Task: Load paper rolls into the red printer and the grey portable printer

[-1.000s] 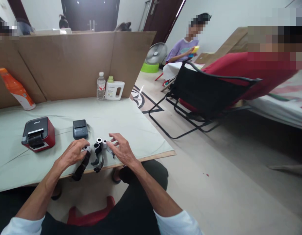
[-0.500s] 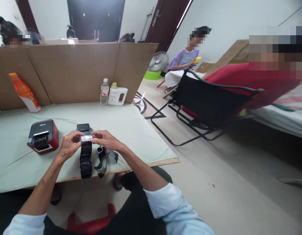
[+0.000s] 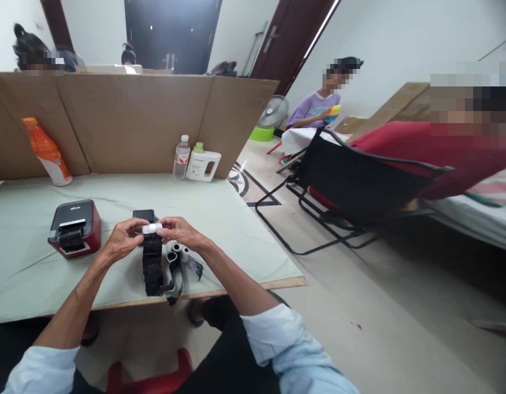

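Observation:
My left hand and my right hand together hold a small white paper roll just above the table, one hand at each end. A black strip hangs down from the roll to the table's front edge. Two more small rolls with curled black strips lie on the pale green table under my right wrist. A small dark printer sits just behind the held roll.
A red and black printer stands left of my hands. An orange bottle, a clear water bottle and a white jug line a cardboard screen. A black folding chair and seated people are on the right.
Both hands lifted one roll off the table and brought it up between them, the black strip unrolling downward. The head camera shifted slightly.

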Motion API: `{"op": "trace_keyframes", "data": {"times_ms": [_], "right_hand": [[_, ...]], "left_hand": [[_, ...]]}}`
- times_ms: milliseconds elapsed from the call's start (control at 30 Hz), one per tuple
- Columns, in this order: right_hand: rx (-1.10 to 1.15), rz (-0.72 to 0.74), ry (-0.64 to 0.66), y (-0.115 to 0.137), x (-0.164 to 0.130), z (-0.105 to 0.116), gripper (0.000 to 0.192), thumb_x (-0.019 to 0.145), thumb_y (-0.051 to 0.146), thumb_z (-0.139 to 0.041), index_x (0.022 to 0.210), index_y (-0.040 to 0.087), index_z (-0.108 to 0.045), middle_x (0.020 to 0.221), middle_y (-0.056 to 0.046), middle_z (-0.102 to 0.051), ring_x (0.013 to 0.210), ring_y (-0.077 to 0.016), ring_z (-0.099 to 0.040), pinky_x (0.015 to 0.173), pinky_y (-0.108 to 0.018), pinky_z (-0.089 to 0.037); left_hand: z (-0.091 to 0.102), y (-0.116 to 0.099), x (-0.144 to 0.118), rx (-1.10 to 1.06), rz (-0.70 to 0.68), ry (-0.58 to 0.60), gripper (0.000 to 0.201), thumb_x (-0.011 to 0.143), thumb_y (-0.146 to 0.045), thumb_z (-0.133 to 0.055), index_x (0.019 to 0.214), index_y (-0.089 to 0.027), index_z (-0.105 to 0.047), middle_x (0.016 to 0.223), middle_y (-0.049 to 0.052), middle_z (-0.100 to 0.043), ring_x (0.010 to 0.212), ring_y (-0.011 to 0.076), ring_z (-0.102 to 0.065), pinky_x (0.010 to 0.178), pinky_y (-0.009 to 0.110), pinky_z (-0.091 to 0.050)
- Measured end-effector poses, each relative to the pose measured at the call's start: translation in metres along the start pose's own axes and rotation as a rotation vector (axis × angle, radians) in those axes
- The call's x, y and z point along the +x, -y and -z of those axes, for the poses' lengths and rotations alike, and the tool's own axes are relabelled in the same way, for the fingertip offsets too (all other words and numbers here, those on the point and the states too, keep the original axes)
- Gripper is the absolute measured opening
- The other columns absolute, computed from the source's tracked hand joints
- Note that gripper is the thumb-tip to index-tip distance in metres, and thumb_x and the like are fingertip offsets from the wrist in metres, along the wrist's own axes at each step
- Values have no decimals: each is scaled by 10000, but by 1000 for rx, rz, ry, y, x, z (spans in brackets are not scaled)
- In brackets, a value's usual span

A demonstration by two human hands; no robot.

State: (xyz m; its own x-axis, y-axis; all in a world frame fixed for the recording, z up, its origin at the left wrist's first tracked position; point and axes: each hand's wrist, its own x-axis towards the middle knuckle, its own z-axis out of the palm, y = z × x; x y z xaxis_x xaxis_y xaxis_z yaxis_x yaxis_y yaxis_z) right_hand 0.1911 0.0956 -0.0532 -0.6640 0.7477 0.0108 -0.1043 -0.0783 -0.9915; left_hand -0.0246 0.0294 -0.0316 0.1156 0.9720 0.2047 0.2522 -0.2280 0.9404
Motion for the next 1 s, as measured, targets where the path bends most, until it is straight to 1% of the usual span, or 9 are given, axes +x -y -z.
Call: {"op": "trace_keyframes", "data": {"times_ms": [100,167,267,400,467,567,767,900,1000], "right_hand": [[27,30,-20,4,-5,-4,471,669,475,-928,946,149,-733,851,-10,-713,741,-134,-659,665,-256,-565],[58,52,-26,8,-8,-9,467,694,479,-918,973,153,-734,890,-18,-721,772,-140,-667,702,-270,-570],[177,62,-15,13,-12,-17,494,711,503,-913,1027,170,-728,970,-36,-741,844,-164,-692,781,-306,-578],[346,24,41,16,-18,-26,576,663,536,-942,1061,183,-722,1030,-77,-769,941,-222,-726,879,-371,-580],[385,15,56,17,-19,-29,582,648,527,-954,1058,186,-723,1005,-73,-776,935,-225,-729,908,-379,-576],[389,14,60,18,-21,-32,574,646,550,-946,1027,186,-720,986,-72,-776,924,-226,-722,923,-388,-574],[344,52,81,20,-25,-33,504,729,561,-889,1006,178,-715,955,-75,-765,929,-228,-717,892,-367,-575],[381,29,62,23,-28,-34,520,685,524,-924,1017,175,-728,946,-64,-766,872,-204,-703,861,-340,-571],[401,9,27,24,-29,-33,559,631,512,-954,1021,182,-727,925,-49,-758,816,-186,-680,802,-318,-571]], "left_hand": [[4,-8,-1,-107,101,42,414,728,-386,-816,1043,-123,-758,924,87,-756,826,217,-705,698,310,-585],[6,-15,-2,-176,147,44,468,754,-487,-824,1040,-120,-769,881,80,-741,782,206,-689,662,307,-591],[9,-25,-6,-272,143,32,498,766,-547,-827,1025,-123,-782,863,74,-728,770,190,-674,665,299,-599],[7,-40,-15,-265,72,44,460,753,-467,-873,1058,-135,-782,975,94,-752,859,209,-688,725,311,-612],[5,-46,-19,-237,46,42,443,753,-414,-884,1085,-142,-777,1012,96,-755,891,216,-690,740,312,-610],[2,-52,-23,-216,17,40,427,756,-366,-887,1100,-140,-773,990,93,-750,883,213,-687,737,306,-598],[3,-57,-21,-171,-13,64,431,762,-378,-877,1100,-130,-777,1007,98,-742,846,199,-672,705,294,-567],[3,-60,-19,-90,-26,101,408,816,-404,-821,1120,-136,-772,1042,104,-736,896,208,-668,739,299,-559],[5,-61,-18,-33,-60,146,407,806,-374,-811,1137,-148,-745,1100,104,-720,887,199,-673,772,317,-565]]}}
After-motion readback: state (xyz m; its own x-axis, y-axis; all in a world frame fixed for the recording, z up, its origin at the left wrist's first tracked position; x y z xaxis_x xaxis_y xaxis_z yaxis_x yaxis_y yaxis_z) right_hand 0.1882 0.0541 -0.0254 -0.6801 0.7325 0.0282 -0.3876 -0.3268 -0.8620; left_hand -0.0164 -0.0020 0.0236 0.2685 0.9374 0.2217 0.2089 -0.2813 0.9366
